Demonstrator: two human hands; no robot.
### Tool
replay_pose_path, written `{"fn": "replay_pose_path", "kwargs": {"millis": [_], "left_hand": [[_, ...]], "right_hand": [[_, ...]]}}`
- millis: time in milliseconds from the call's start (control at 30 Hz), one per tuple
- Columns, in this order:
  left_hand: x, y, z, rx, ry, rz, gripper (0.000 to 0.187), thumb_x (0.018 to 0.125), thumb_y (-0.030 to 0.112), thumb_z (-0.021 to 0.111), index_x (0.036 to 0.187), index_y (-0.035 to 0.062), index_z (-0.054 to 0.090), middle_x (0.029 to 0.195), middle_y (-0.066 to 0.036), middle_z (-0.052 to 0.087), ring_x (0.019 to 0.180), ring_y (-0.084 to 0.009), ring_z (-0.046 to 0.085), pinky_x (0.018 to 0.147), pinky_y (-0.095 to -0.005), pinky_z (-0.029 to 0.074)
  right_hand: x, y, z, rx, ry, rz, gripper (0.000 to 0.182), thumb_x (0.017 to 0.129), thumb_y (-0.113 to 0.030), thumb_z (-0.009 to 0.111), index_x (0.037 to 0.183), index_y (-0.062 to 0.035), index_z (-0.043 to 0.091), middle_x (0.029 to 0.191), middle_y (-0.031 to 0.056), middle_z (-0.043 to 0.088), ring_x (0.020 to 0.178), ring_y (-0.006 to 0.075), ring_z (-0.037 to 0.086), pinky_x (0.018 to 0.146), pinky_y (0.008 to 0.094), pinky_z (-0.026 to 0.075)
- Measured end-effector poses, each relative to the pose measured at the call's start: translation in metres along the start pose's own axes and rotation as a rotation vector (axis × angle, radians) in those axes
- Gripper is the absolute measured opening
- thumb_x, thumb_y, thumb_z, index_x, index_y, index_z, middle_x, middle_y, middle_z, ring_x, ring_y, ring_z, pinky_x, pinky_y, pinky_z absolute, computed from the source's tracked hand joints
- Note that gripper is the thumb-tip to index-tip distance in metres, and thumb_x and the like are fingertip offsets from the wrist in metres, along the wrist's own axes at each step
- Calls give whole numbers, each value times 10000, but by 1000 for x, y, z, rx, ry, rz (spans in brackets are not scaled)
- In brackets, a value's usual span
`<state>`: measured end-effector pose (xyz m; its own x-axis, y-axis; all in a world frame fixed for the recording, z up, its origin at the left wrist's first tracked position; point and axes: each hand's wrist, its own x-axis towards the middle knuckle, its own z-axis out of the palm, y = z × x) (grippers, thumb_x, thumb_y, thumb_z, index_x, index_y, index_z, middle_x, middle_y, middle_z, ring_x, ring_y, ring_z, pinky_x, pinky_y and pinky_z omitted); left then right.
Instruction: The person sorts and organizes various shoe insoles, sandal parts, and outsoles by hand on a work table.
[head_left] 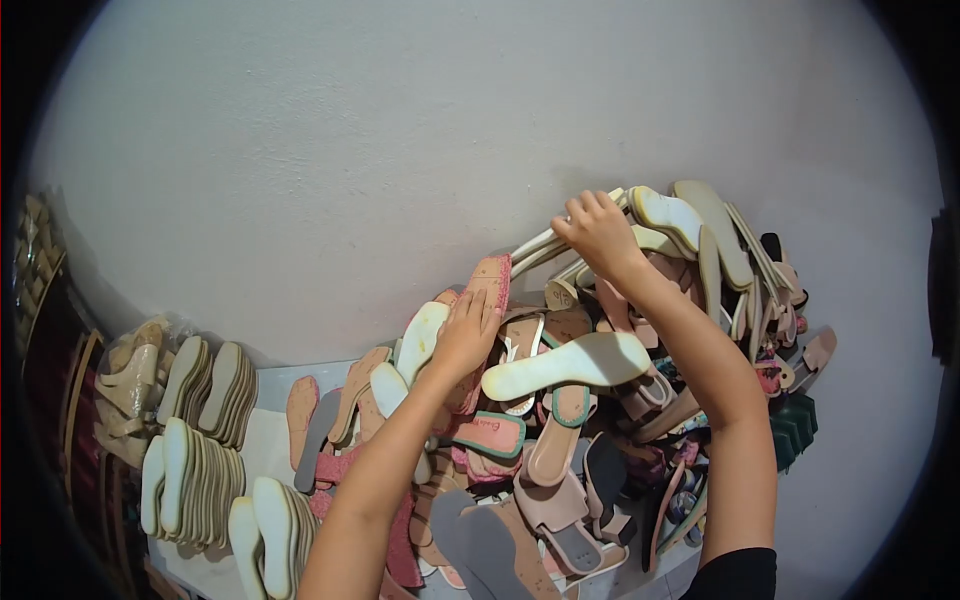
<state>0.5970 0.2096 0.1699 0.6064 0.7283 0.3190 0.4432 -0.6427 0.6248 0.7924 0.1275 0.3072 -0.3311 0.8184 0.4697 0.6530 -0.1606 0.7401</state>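
Observation:
My left hand (468,335) lies on a pink insole (490,280) in the middle of a large heap of shoe parts, its fingers stretched along the insole. Farther right and higher, my right hand (598,232) has its fingers curled at the ends of long cream soles (540,250) near the wall; what lies inside its grip is partly hidden. Between my arms, a single cream sole (566,366) rests on top of the heap. Beside my right hand is a stack of cream soles (668,215).
Stacks of cream soles (205,490) stand at the left of the table, beside a plastic bag of shoe parts (135,380). Sandals (560,510) and grey soles (480,550) lie toward the front. A green object (795,430) sits at the right edge. The wall rises behind.

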Motion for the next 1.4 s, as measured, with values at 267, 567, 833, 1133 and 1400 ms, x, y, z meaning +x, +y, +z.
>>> {"fn": "replay_pose_path", "kwargs": {"millis": [267,567,833,1133,1400], "left_hand": [[-56,-14,-10,-174,-47,103,540,858,388,413,1220,-13,413,1257,-240,384,1164,-361,378,963,-386,314],[-177,-2,-67,-1044,-212,-279,719,846,380,530,1329,-33,194,1261,-140,384,1128,-223,419,923,-303,353],[-298,-62,-63,-1170,-213,-370,529,814,272,574,1239,57,344,1058,-64,493,961,-146,515,829,-269,422],[-380,-109,-55,-1643,-239,-765,518,746,351,529,1122,-3,489,994,-143,583,877,-250,585,793,-365,479],[-396,-130,-39,-1666,-840,-787,580,768,385,495,1159,-42,469,1038,-193,582,851,-236,617,741,-352,513]], "right_hand": [[-17,-1,-58,98,142,516,212,657,-119,605,855,-102,529,766,75,531,768,252,517,675,340,424],[-73,-179,-170,1334,-171,1075,590,610,-384,714,975,30,505,900,226,599,819,342,600,696,377,467],[-134,-346,-245,2289,-185,1020,594,801,-327,610,1245,-57,323,1219,163,400,1110,246,428,921,329,348],[-177,-385,-262,2027,-382,551,577,826,-323,562,1279,-71,309,1230,162,350,1157,279,356,934,355,327],[-170,-320,-264,1005,47,295,435,708,-42,550,1136,-86,480,1125,113,478,1075,267,445,957,397,320]]}}
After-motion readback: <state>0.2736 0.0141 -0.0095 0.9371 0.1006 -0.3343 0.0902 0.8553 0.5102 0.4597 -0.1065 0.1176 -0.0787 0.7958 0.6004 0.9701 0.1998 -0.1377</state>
